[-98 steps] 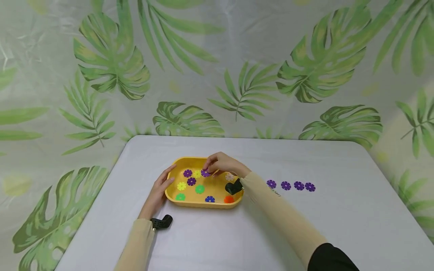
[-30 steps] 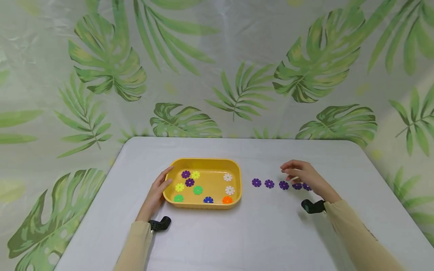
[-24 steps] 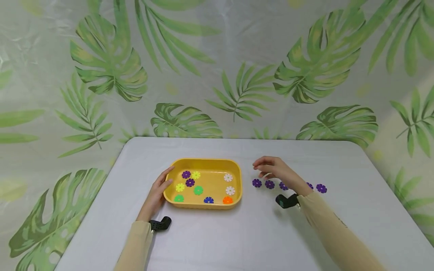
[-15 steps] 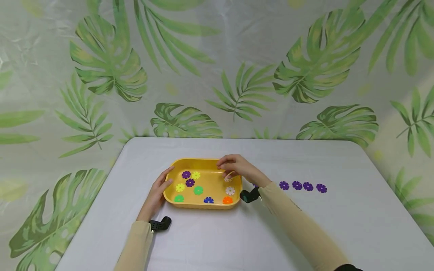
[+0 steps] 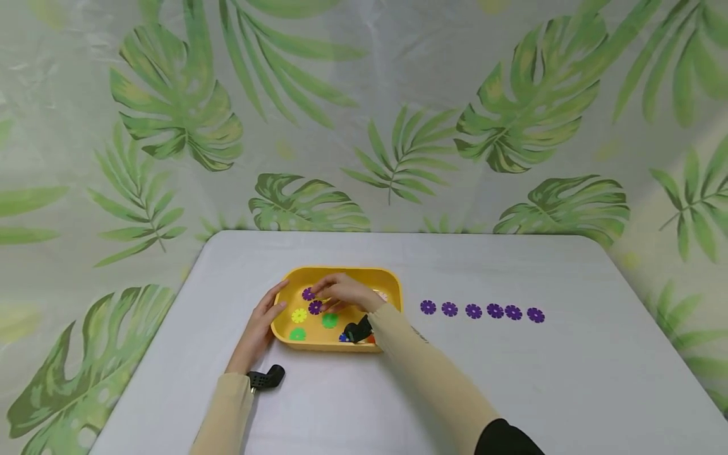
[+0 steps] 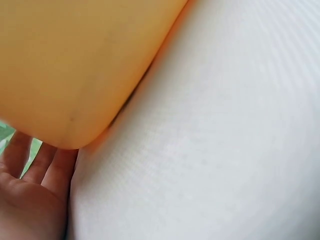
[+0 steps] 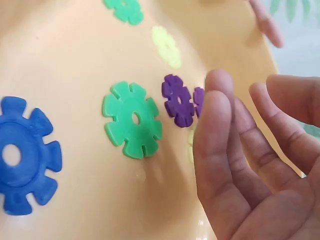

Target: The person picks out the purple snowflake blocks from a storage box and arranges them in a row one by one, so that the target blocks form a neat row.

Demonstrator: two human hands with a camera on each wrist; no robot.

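The right hand [image 5: 345, 294] is held over the yellow tray [image 5: 392, 281], fingers [image 7: 220, 150] loosely spread and gripping nothing, just above two purple discs [image 5: 315, 307]. The left hand [image 5: 258, 325] is laid open against the tray's left rim. Green, yellow and blue discs are seen in the tray. Six purple discs [image 5: 495, 311] are lined up on the table [image 5: 512, 379] to the right.
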